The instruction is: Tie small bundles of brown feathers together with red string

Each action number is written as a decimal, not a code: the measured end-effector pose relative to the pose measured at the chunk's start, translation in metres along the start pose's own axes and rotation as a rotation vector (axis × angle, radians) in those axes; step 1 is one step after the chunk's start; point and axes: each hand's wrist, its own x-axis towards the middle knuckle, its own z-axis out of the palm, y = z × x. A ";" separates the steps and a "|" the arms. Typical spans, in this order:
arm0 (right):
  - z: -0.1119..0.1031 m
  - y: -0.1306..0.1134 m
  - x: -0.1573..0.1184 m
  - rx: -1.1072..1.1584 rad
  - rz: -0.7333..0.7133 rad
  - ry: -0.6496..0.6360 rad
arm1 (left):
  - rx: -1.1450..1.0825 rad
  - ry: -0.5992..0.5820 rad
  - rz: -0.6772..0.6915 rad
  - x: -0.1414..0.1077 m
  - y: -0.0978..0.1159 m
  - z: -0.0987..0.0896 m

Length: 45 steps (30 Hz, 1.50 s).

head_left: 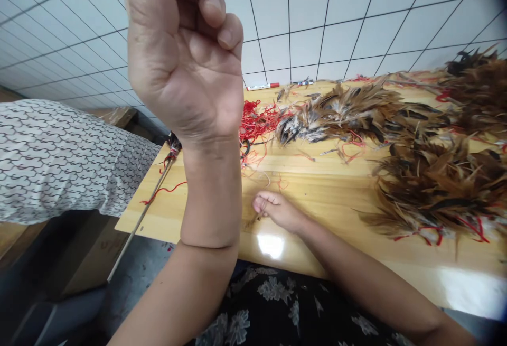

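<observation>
My left hand (186, 66) is raised close to the camera, palm towards me, its fingers curled in; the top edge cuts off part of it, and what it may hold is hidden. Low over the wooden table (317, 182), my right hand (277, 209) is closed, with a small dark thing at its fingertips, too blurred to name. Beyond it lie tangled red strings (259, 119). A bundle of brown feathers (344, 108) with pale quill ends rests behind and to the right. Another feather bundle (439, 182), tied with red string, is at the right.
A stick (138, 222) with dark feathers and red string at its top juts over the table's left edge. Patterned white cloth (71, 161) is beside it. A red-capped marker (263, 86) lies at the back, near the tiled wall (309, 18). More feathers (481, 90) are piled far right.
</observation>
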 end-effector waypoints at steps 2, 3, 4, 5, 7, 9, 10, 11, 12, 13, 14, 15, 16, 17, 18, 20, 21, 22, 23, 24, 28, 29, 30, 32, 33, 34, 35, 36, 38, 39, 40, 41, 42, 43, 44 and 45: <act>-0.006 -0.001 0.001 0.044 0.000 0.117 | -0.172 0.029 -0.021 -0.007 0.004 0.010; -0.009 -0.002 0.001 0.049 -0.007 0.177 | -0.222 0.007 0.008 -0.008 0.002 0.012; -0.012 -0.002 0.002 0.043 -0.015 0.233 | -0.235 -0.035 0.051 -0.009 -0.001 0.011; -0.016 -0.002 0.003 0.025 -0.026 0.290 | -0.213 -0.081 0.093 -0.009 -0.005 0.008; -0.022 -0.004 0.004 -0.056 -0.055 0.404 | -0.099 -0.161 0.182 -0.012 -0.018 -0.001; -0.028 -0.007 0.003 -0.218 -0.105 0.536 | 0.041 -0.318 0.233 -0.020 -0.030 -0.013; -0.031 -0.008 0.003 -0.320 -0.134 0.611 | 0.123 -0.391 0.196 -0.027 -0.036 -0.020; -0.034 -0.009 0.003 -0.418 -0.161 0.689 | 0.195 -0.500 0.186 -0.036 -0.042 -0.027; -0.037 -0.010 0.002 -0.500 -0.183 0.765 | 0.311 -0.638 0.177 -0.047 -0.047 -0.034; -0.040 -0.011 0.002 -0.559 -0.199 0.838 | 0.434 -0.806 0.172 -0.060 -0.053 -0.041; -0.044 -0.012 0.002 -0.605 -0.208 0.902 | 0.548 -0.941 0.174 -0.074 -0.059 -0.049; -0.047 -0.012 0.001 -0.642 -0.210 0.960 | 0.657 -1.062 0.176 -0.089 -0.065 -0.058; -0.050 -0.012 0.001 -0.681 -0.205 1.012 | 0.757 -1.155 0.175 -0.104 -0.072 -0.067; -0.052 -0.012 0.001 -0.728 -0.195 1.051 | 0.827 -1.211 0.177 -0.118 -0.079 -0.076; -0.054 -0.012 0.001 -0.780 -0.186 1.082 | 0.883 -1.245 0.183 -0.130 -0.086 -0.086; -0.056 -0.011 0.001 -0.889 -0.187 1.093 | 0.949 -1.282 0.190 -0.146 -0.098 -0.105; -0.055 -0.009 0.000 -0.941 -0.194 1.080 | 0.973 -1.279 0.197 -0.149 -0.103 -0.116; -0.054 -0.008 0.000 -0.992 -0.203 1.057 | 1.019 -1.258 0.199 -0.148 -0.107 -0.126; -0.052 -0.007 0.000 -1.036 -0.206 1.034 | 1.072 -1.215 0.197 -0.144 -0.109 -0.136; -0.051 -0.006 0.000 -1.074 -0.207 1.013 | 1.127 -1.166 0.195 -0.136 -0.112 -0.145; -0.043 -0.003 0.001 -1.163 -0.171 0.974 | 1.273 -0.972 0.102 -0.091 -0.116 -0.167; -0.042 -0.002 0.002 -1.174 -0.157 0.965 | 1.293 -0.911 0.080 -0.079 -0.119 -0.166; -0.041 -0.002 0.003 -1.184 -0.146 0.955 | 1.321 -0.838 0.066 -0.067 -0.122 -0.163; -0.040 -0.002 0.005 -1.204 -0.134 0.933 | 1.379 -0.778 0.038 -0.047 -0.133 -0.150; -0.040 -0.001 0.006 -1.213 -0.133 0.925 | 1.417 -0.755 0.011 -0.038 -0.141 -0.142; -0.041 -0.001 0.006 -1.220 -0.134 0.921 | 1.451 -0.749 -0.031 -0.031 -0.151 -0.134; -0.042 -0.001 0.006 -1.224 -0.134 0.918 | 1.478 -0.760 -0.079 -0.024 -0.160 -0.127; -0.044 -0.001 0.006 -1.225 -0.135 0.917 | 1.494 -0.788 -0.130 -0.019 -0.170 -0.120; -0.047 -0.001 0.005 -1.212 -0.139 0.925 | 1.497 -0.891 -0.195 -0.010 -0.187 -0.112; -0.049 -0.001 0.005 -1.196 -0.146 0.931 | 1.497 -0.930 -0.217 -0.005 -0.192 -0.110; -0.050 0.000 0.005 -1.176 -0.154 0.934 | 1.502 -0.946 -0.227 0.000 -0.195 -0.110; -0.051 0.000 0.005 -1.152 -0.162 0.933 | 1.507 -0.945 -0.227 0.005 -0.195 -0.112; -0.052 0.001 0.005 -1.130 -0.167 0.925 | 1.515 -0.928 -0.220 0.011 -0.192 -0.116; -0.051 0.001 0.006 -1.111 -0.166 0.909 | 1.516 -0.920 -0.212 0.018 -0.187 -0.122; -0.051 0.002 0.006 -1.097 -0.159 0.887 | 1.501 -0.900 -0.198 0.024 -0.179 -0.129; -0.049 0.002 0.007 -1.089 -0.145 0.864 | 1.488 -0.865 -0.186 0.030 -0.170 -0.137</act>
